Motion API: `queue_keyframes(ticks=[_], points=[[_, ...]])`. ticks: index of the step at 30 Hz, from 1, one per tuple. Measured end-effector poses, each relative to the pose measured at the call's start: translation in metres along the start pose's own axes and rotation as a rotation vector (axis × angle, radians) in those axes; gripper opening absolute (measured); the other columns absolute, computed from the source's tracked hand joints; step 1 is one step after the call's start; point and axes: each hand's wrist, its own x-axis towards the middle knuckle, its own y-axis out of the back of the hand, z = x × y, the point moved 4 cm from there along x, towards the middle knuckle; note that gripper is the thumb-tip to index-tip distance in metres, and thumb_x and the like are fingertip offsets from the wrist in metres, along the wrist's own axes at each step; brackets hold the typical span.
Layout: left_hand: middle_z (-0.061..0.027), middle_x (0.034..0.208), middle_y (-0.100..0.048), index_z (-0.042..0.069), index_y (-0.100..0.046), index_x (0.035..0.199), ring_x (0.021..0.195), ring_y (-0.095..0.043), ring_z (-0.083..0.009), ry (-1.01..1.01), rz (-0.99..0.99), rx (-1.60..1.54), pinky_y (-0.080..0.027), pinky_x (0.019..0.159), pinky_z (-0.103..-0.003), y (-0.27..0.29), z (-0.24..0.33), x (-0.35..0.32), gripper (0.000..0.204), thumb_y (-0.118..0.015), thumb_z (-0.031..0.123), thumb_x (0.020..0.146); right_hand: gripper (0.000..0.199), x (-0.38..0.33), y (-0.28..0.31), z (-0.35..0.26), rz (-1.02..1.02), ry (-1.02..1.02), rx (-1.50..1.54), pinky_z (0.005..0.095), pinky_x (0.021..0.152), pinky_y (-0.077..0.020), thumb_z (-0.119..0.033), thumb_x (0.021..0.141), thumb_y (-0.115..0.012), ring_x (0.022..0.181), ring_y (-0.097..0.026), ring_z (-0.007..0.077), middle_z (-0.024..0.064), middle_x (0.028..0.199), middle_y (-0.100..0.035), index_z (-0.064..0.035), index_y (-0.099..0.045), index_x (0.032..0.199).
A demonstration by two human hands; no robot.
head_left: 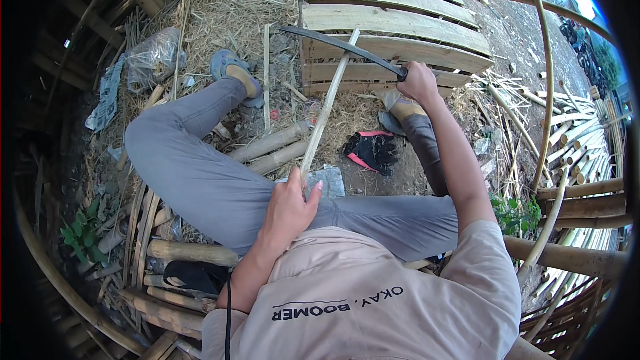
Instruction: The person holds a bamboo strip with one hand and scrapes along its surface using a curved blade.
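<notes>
My left hand [289, 208] is closed around the lower end of a pale bamboo strip [326, 108], which slants up and away from my lap. In my right hand [419, 83] is the dark handle of a machete [340, 44]. Its long blade points to the far left and crosses the strip near the strip's upper end, seemingly touching it. Behind the blade stands a slatted wooden crate [393, 19]; the strip's tip overlaps its near side in view.
A black and pink glove [372, 151] lies on the ground between my legs. Bamboo pieces [270, 149] lie beside it. Cut bamboo poles [580, 137] are heaped at the right. A clear plastic bag [153, 60] sits at the far left among straw and shavings [233, 7].
</notes>
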Motion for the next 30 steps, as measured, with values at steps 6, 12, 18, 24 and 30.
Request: queue_keyframes(ticks=[6,12,18,24,30], points=[[-0.0202,0.064,-0.061,-0.003,-0.053,0.085,0.056,-0.064,-0.0375,-0.072,0.042,-0.153,-0.048,0.053,-0.043,0.006,-0.012,-0.001,0.034,-0.072,0.025,0.092,0.026,-0.024,0.004,-0.034,-0.042,0.067,-0.012,0.0482,0.082,-0.0573,-0.018,0.065,-0.069,0.085,-0.069,0.0422,0.0269,0.084,-0.07,-0.0007,-0.072,0.083],[-0.008,0.062,-0.05,-0.001,-0.052,0.087,0.051,-0.046,-0.0125,-0.132,0.034,-0.225,-0.04,0.047,-0.031,0.007,-0.014,-0.008,0.033,-0.077,0.02,0.089,0.023,-0.024,0.022,-0.039,-0.037,0.088,0.029,0.0497,0.08,-0.0573,-0.017,0.064,-0.068,0.082,-0.069,0.0422,0.0256,0.08,-0.069,-0.0011,-0.073,0.081],[-0.0079,0.06,-0.05,0.0,-0.05,0.085,0.049,-0.046,-0.0118,-0.158,0.041,-0.201,-0.039,0.046,-0.03,0.007,-0.008,-0.009,0.035,-0.078,0.02,0.088,0.022,-0.028,0.049,-0.028,0.049,0.048,-0.032,0.0491,0.08,-0.0575,-0.016,0.066,-0.068,0.081,-0.069,0.0427,0.0269,0.083,-0.069,0.0009,-0.072,0.081],[-0.009,0.06,-0.053,0.0,-0.051,0.085,0.047,-0.051,-0.0142,-0.172,0.025,-0.185,-0.04,0.046,-0.03,0.008,-0.004,-0.013,0.035,-0.079,0.02,0.087,0.022,-0.017,0.069,-0.014,0.031,0.002,0.002,0.0486,0.081,-0.0573,-0.015,0.066,-0.068,0.082,-0.069,0.0435,0.0275,0.083,-0.069,0.0014,-0.071,0.08],[-0.0083,0.06,-0.054,0.0,-0.051,0.085,0.047,-0.051,-0.0133,-0.156,0.038,-0.181,-0.04,0.045,-0.029,0.007,-0.004,-0.015,0.035,-0.08,0.019,0.086,0.021,-0.027,0.075,-0.01,0.06,0.03,-0.005,0.0498,0.083,-0.0561,-0.016,0.068,-0.067,0.084,-0.069,0.0425,0.0271,0.082,-0.069,0.001,-0.071,0.08]])
